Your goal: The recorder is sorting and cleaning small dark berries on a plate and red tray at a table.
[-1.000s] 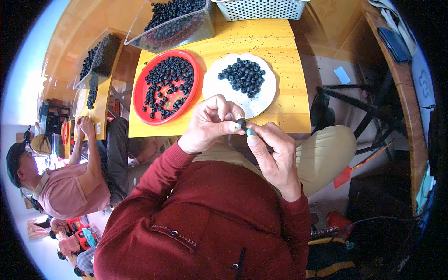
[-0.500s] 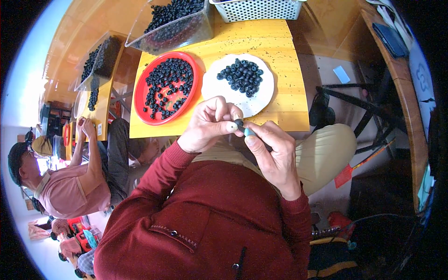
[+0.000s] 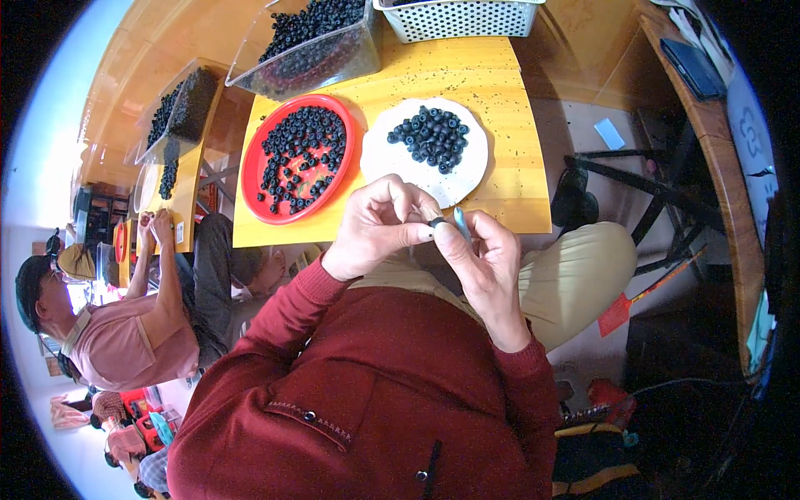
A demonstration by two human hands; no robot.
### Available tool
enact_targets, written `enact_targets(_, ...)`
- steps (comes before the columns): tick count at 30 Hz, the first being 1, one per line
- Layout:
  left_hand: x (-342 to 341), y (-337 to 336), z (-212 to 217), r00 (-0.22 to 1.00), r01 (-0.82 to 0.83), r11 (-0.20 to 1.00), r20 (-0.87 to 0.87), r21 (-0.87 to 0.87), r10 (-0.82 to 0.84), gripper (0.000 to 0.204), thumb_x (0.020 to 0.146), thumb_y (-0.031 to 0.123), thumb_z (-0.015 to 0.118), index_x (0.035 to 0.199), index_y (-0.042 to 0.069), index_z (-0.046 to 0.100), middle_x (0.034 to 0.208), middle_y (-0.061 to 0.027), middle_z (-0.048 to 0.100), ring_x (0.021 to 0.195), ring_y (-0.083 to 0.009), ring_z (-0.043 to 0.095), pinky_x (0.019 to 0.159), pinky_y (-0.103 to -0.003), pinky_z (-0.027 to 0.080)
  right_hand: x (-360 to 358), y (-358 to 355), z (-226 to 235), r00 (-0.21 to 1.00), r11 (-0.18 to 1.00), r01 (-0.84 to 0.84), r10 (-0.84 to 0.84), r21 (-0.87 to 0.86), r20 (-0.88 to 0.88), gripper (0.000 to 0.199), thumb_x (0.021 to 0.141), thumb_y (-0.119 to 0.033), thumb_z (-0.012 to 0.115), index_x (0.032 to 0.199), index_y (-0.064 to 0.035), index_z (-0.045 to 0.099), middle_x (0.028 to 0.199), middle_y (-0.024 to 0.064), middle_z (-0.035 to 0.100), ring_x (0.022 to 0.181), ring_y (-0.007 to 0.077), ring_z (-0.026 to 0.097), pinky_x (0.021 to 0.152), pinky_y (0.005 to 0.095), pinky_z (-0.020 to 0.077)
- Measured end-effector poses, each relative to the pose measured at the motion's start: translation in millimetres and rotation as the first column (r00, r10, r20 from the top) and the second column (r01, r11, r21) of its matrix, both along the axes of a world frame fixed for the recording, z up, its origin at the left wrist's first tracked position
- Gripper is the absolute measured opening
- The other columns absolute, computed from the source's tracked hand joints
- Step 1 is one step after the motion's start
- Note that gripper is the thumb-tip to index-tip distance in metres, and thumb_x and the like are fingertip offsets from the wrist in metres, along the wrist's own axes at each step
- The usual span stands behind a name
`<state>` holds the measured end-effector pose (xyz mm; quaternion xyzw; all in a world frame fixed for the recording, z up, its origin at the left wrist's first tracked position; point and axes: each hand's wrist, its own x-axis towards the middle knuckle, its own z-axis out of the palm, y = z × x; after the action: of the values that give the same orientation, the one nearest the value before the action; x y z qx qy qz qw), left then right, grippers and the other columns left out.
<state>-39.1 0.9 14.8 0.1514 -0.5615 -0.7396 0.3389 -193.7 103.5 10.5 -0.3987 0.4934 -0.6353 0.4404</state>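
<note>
Berry (image 3: 437, 222), small, dark and round, sits pinched at the fingertips of the left hand (image 3: 379, 225), held up in front of the chest just short of the near edge of the yellow table (image 3: 508, 125). Being round, it shows no long axis. The right hand (image 3: 487, 262) meets it from the right side, its thumb and forefinger closed on a slim pale-blue tool (image 3: 461, 223) whose tip points up and stands just beside the berry; whether the tip touches it cannot be told. Both hands are thus closed, one on the fruit, one on the tool, and they are nearly touching each other.

Straight ahead, across the table edge, lies a white plate (image 3: 392, 162) with a heap of dark berries, nearest to the right hand. Left of it and touching its rim sits a red plate (image 3: 254, 179) with more berries spread out. Beyond stand a clear plastic tub (image 3: 350, 62) of berries and a white lattice basket (image 3: 458, 21). Bare tabletop lies to the right of the white plate. Another person (image 3: 125, 325) sits well apart on the left at a neighbouring table.
</note>
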Motion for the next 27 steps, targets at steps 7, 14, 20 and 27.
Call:
enact_targets(7,4.2,0.1,-2.8,1.000,-0.001,0.998,-0.018,-0.069,0.000,0.031,0.085,-0.011,0.069,0.083,0.008,0.044,0.103,-0.0153,0.064,0.092,-0.0165,0.064,0.081,-0.031,0.055,-0.9,3.8,-1.3,0.903,0.982,-0.159,0.103,0.101,0.417,0.020,0.096,-0.022,0.067,0.091,-0.0026,0.069,0.066,-0.0091,0.050,0.055,-0.0017,0.039,0.048,0.0186,0.0278)
enact_targets(14,1.1,7.4,1.5,0.999,-0.041,0.984,-0.011,-0.172,0.040,0.021,0.085,-0.009,0.070,0.092,0.003,0.054,0.102,-0.0141,0.065,0.091,-0.0164,0.065,0.081,-0.030,0.056,1.8,4.3,-6.6,0.908,0.988,-0.148,0.118,0.045,0.403,0.019,0.097,-0.019,0.065,0.097,-0.0007,0.065,0.078,0.0013,0.061,0.049,0.0009,0.042,0.042,0.0179,0.0303)
enact_targets(20,3.3,9.1,1.8,0.968,-0.098,0.899,0.169,-0.427,0.186,0.021,0.084,-0.003,0.074,0.104,0.001,0.068,0.101,-0.0094,0.066,0.091,-0.0153,0.067,0.077,-0.029,0.057,4.4,2.9,-5.4,0.904,0.993,-0.090,0.051,0.073,0.425,0.020,0.096,-0.021,0.067,0.096,-0.0021,0.071,0.062,-0.0095,0.050,0.045,-0.0021,0.034,0.040,0.0188,0.0210)
enact_targets(27,3.4,9.6,1.0,0.930,-0.116,0.716,0.177,-0.688,0.321,0.021,0.081,0.001,0.076,0.100,0.002,0.069,0.100,-0.0108,0.067,0.089,-0.0183,0.067,0.075,-0.029,0.055,4.4,3.9,-10.2,0.907,0.994,-0.093,0.058,0.064,0.417,0.019,0.096,-0.018,0.066,0.101,-0.0002,0.068,0.070,-0.0033,0.056,0.047,0.0001,0.039,0.040,0.0185,0.0269)
